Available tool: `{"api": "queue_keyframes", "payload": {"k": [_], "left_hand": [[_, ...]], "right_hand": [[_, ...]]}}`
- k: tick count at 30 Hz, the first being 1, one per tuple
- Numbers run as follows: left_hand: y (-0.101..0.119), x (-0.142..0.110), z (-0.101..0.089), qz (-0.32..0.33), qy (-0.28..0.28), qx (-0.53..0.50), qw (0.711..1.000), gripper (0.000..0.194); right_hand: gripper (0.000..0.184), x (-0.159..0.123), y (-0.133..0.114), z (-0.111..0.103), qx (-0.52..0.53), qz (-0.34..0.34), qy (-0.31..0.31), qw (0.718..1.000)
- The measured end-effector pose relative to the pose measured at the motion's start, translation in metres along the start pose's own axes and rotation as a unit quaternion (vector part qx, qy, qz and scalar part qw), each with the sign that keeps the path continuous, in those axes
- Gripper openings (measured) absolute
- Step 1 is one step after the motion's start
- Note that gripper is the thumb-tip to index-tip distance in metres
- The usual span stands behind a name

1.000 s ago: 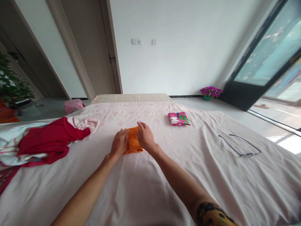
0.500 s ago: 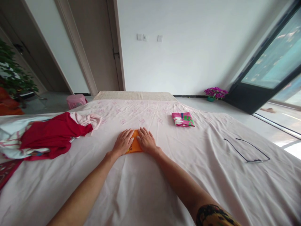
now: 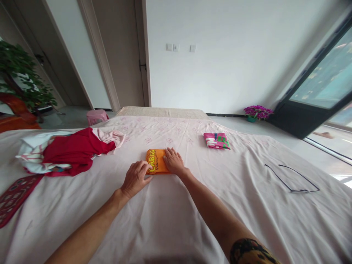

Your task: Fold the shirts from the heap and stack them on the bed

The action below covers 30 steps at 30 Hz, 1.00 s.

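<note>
An orange folded garment (image 3: 161,164) with yellow and black lettering lies on the pale bed sheet, right in front of me. My right hand (image 3: 173,160) rests flat on its right side, fingers stretched out. At the near left corner is my left hand (image 3: 136,177), its fingers bent toward the garment's left edge and its thumb held apart. Whether those fingertips touch the cloth is hard to tell. Farther right sits a pink folded garment (image 3: 216,140) with white and green print.
To the left lies a loose heap of red, white and pink clothes (image 3: 74,152), with a dark red patterned flat piece (image 3: 18,196) near it. A pair of glasses (image 3: 299,190) lies on the sheet (image 3: 233,205) at right. Beyond stand a pink stool (image 3: 97,116) and purple flowers (image 3: 257,112).
My left hand has moved off the orange garment's top toward its near left corner, uncovering the lettering. My right hand stays on the right side. The view has shifted slightly left.
</note>
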<state>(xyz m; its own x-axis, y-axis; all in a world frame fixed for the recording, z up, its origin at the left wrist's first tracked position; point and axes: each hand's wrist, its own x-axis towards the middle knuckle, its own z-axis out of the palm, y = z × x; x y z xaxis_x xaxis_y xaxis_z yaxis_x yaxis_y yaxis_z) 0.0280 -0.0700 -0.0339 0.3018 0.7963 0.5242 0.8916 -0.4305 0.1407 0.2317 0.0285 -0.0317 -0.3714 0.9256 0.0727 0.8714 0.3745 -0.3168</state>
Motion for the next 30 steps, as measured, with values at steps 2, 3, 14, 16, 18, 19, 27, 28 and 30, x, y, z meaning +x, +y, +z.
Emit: {"api": "queue_keyframes", "payload": {"k": [2, 3, 14, 16, 18, 19, 27, 28, 30], "left_hand": [[0.003, 0.003, 0.005, -0.003, -0.002, 0.011, 1.0, 0.018], [0.003, 0.005, 0.007, 0.002, -0.005, 0.012, 1.0, 0.016], [-0.008, 0.011, 0.014, -0.009, 0.011, -0.082, 0.997, 0.025], [-0.009, 0.012, 0.013, 0.006, -0.005, -0.055, 0.998, 0.027], [-0.009, 0.013, 0.011, 0.019, -0.025, -0.035, 0.999, 0.028], [-0.009, 0.013, 0.01, 0.021, -0.036, -0.029, 0.999, 0.028], [-0.001, 0.035, 0.005, -0.08, -0.066, -0.078, 0.992, 0.042], [0.002, 0.043, 0.009, -0.085, -0.047, -0.091, 0.991, 0.043], [0.01, 0.06, 0.021, -0.08, -0.006, -0.101, 0.992, 0.042]], "right_hand": [[0.057, 0.0, -0.001, -0.001, -0.001, 0.002, -0.005, 1.0], [0.057, 0.0, -0.001, -0.001, -0.003, 0.003, -0.009, 1.0], [0.058, 0.001, 0.0, -0.002, -0.007, -0.003, -0.007, 1.0], [0.058, -0.001, 0.0, -0.002, -0.013, -0.008, -0.005, 1.0], [0.058, -0.002, 0.001, -0.002, -0.018, -0.01, 0.003, 1.0], [0.058, -0.003, 0.001, -0.002, -0.018, -0.01, 0.009, 1.0], [0.059, -0.001, 0.002, 0.003, -0.023, -0.007, 0.026, 0.999], [0.059, -0.001, 0.002, 0.004, -0.027, -0.009, 0.028, 0.999], [0.059, -0.001, 0.002, 0.004, -0.034, -0.013, 0.033, 0.999]]}}
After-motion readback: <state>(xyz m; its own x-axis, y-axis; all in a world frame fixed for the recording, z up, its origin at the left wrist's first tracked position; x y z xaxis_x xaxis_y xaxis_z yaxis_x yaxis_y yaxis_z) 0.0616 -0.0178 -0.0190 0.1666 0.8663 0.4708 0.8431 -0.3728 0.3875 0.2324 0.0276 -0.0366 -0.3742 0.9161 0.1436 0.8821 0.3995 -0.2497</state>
